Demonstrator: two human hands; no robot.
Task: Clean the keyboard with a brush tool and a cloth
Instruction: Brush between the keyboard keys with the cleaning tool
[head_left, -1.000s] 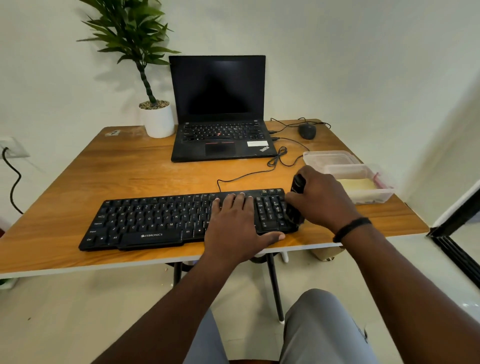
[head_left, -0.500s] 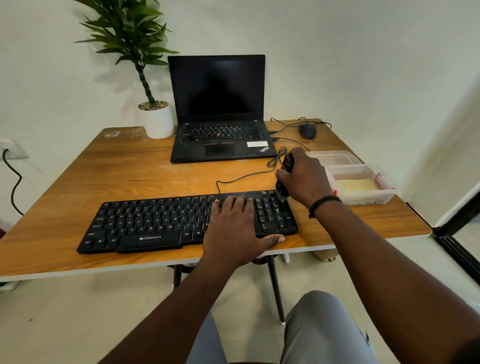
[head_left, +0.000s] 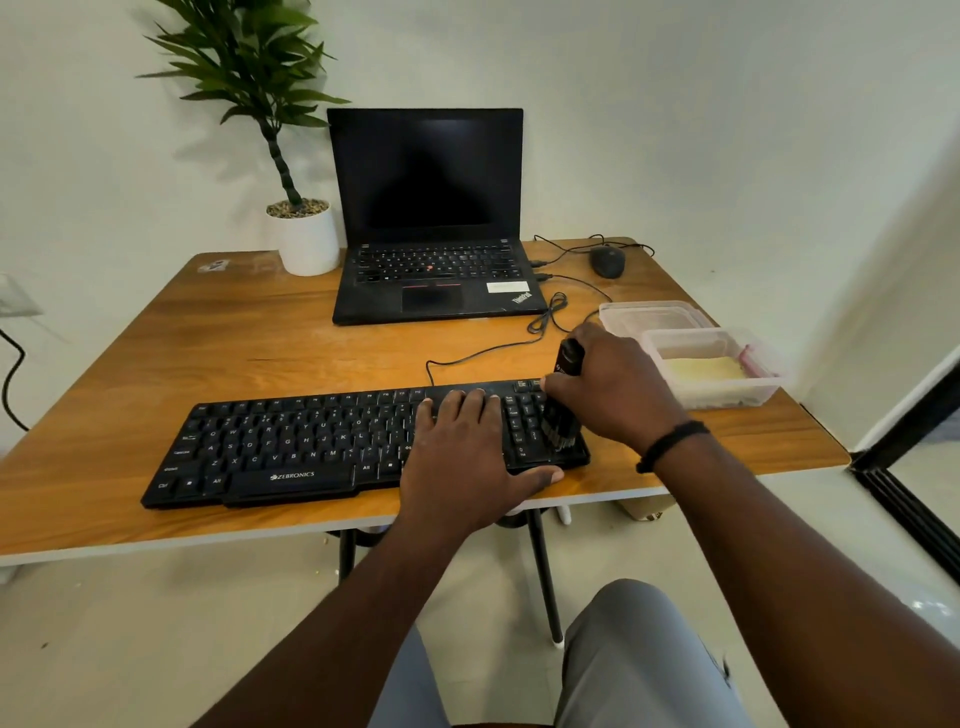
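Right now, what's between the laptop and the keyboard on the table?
Head view: mostly bare table, crossed on the right by the thin black cable running between the keyboard and the laptop.

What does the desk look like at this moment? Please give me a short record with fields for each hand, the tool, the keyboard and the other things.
left hand: left hand lies flat on the keys, fingers straight
right hand: right hand grips the black cleaning brush
brush: bristles down on the number pad at the right end
keyboard: black wired keyboard near the front edge of the wooden table
cloth: yellow cloth inside a clear plastic box, right of the keyboard
behind: open black laptop, black mouse, potted plant in white pot
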